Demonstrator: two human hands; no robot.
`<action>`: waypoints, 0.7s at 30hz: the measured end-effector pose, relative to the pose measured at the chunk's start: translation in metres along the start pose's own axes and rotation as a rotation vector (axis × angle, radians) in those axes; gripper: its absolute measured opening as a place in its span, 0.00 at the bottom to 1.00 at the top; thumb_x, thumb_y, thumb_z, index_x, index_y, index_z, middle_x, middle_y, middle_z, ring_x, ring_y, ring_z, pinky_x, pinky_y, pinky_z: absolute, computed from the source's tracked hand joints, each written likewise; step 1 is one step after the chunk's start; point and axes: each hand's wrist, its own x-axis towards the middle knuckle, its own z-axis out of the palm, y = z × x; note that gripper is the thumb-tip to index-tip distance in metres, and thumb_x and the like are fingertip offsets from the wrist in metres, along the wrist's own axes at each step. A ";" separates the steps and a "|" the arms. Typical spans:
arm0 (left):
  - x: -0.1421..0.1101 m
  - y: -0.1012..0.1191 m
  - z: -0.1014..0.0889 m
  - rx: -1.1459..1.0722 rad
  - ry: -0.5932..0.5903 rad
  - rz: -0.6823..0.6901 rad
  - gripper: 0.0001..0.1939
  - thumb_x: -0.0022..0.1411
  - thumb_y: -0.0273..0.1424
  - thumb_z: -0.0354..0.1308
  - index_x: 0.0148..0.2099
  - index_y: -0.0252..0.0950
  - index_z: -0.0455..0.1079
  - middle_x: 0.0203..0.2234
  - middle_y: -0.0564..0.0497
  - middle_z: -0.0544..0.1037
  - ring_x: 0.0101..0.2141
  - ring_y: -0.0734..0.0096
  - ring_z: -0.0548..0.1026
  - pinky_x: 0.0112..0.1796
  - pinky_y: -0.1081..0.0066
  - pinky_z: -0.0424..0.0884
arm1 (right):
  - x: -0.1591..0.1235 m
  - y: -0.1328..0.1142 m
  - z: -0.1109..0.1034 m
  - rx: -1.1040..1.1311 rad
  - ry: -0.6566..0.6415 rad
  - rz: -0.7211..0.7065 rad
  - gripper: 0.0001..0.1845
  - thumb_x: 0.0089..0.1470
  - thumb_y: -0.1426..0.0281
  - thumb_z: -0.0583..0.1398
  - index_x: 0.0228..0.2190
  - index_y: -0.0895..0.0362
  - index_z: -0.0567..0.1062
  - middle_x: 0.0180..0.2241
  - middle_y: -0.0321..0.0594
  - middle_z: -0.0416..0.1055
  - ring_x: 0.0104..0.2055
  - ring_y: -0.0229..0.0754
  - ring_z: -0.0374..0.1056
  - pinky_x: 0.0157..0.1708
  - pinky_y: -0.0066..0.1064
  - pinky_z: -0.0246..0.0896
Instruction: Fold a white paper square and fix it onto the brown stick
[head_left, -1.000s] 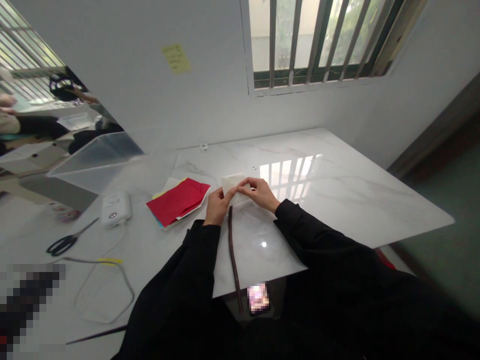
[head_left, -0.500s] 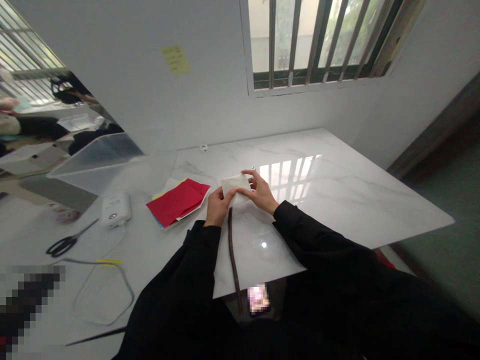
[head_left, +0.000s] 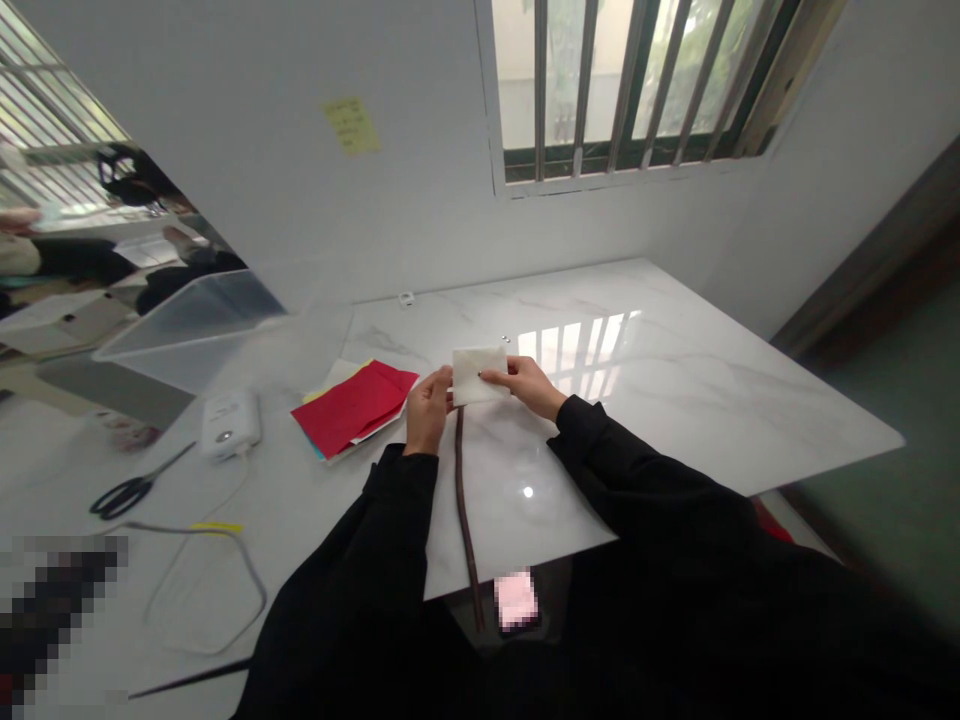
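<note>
A cream square of paper (head_left: 471, 362) is held up above the table, its face toward me. My right hand (head_left: 531, 385) pinches its right side, thumb across the front by a tiny dark spot. At the left edge is my left hand (head_left: 427, 408), fingers bent and closed against the paper; its exact grip is partly hidden. Just below the sheet begins a long thin brown stick (head_left: 463, 500), which runs toward me and past the table's front edge. Left of my left hand lies a stack of coloured paper (head_left: 352, 408), red on top.
Black-handled scissors (head_left: 135, 490), a white device (head_left: 231, 425) with a cable and a clear plastic bin (head_left: 187, 320) stand on the left. Tiny metallic bits (head_left: 505, 339) lie behind the paper. The marbled white table (head_left: 712, 400) ends at a barred window wall.
The cream paper now faces me flatter and more fully. My left thumb has drawn back to its left edge, and my right fingers have slid lower along the right side.
</note>
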 end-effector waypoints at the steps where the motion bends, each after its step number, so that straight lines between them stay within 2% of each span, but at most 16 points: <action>1: 0.000 0.000 -0.001 0.043 0.022 0.011 0.33 0.59 0.59 0.59 0.44 0.32 0.79 0.35 0.44 0.81 0.31 0.63 0.79 0.34 0.67 0.74 | 0.002 0.000 -0.004 0.028 0.024 0.022 0.19 0.45 0.61 0.74 0.37 0.59 0.82 0.37 0.44 0.81 0.35 0.42 0.76 0.36 0.33 0.73; 5: -0.001 -0.009 -0.003 0.515 0.022 0.190 0.18 0.60 0.44 0.62 0.46 0.37 0.79 0.37 0.45 0.81 0.31 0.64 0.77 0.39 0.65 0.72 | 0.010 -0.002 -0.024 0.144 0.091 0.087 0.18 0.46 0.63 0.74 0.37 0.58 0.81 0.37 0.43 0.81 0.35 0.40 0.76 0.37 0.31 0.72; 8: -0.002 -0.017 -0.004 0.760 -0.063 0.297 0.20 0.57 0.35 0.63 0.52 0.37 0.78 0.39 0.44 0.80 0.35 0.58 0.76 0.44 0.62 0.70 | 0.013 0.000 -0.032 0.220 0.084 0.089 0.18 0.45 0.62 0.74 0.36 0.58 0.80 0.38 0.43 0.81 0.37 0.41 0.76 0.38 0.30 0.72; 11: -0.002 -0.021 -0.004 0.835 -0.099 0.323 0.20 0.58 0.30 0.60 0.53 0.38 0.77 0.39 0.45 0.81 0.36 0.57 0.76 0.44 0.63 0.69 | 0.015 0.003 -0.035 0.245 0.044 0.094 0.20 0.44 0.62 0.75 0.36 0.58 0.80 0.39 0.43 0.81 0.38 0.42 0.77 0.39 0.31 0.72; 15: -0.003 -0.018 -0.003 0.866 -0.093 0.279 0.20 0.59 0.26 0.57 0.54 0.39 0.76 0.39 0.49 0.81 0.33 0.63 0.76 0.42 0.66 0.69 | 0.016 0.007 -0.034 0.243 0.012 0.085 0.19 0.43 0.63 0.75 0.36 0.58 0.80 0.39 0.44 0.81 0.40 0.43 0.77 0.41 0.32 0.72; 18: -0.005 -0.013 -0.003 0.918 -0.067 0.280 0.20 0.60 0.28 0.57 0.55 0.38 0.76 0.44 0.47 0.80 0.35 0.64 0.76 0.44 0.65 0.70 | 0.015 0.008 -0.033 0.253 -0.013 0.084 0.19 0.43 0.65 0.76 0.36 0.60 0.80 0.38 0.44 0.81 0.40 0.44 0.77 0.43 0.33 0.72; 21: -0.005 -0.011 -0.003 0.994 -0.050 0.281 0.21 0.60 0.33 0.59 0.56 0.37 0.75 0.45 0.44 0.78 0.41 0.59 0.77 0.46 0.63 0.70 | 0.014 0.006 -0.033 0.246 -0.010 0.095 0.17 0.44 0.65 0.76 0.35 0.59 0.80 0.36 0.44 0.81 0.41 0.45 0.77 0.45 0.35 0.73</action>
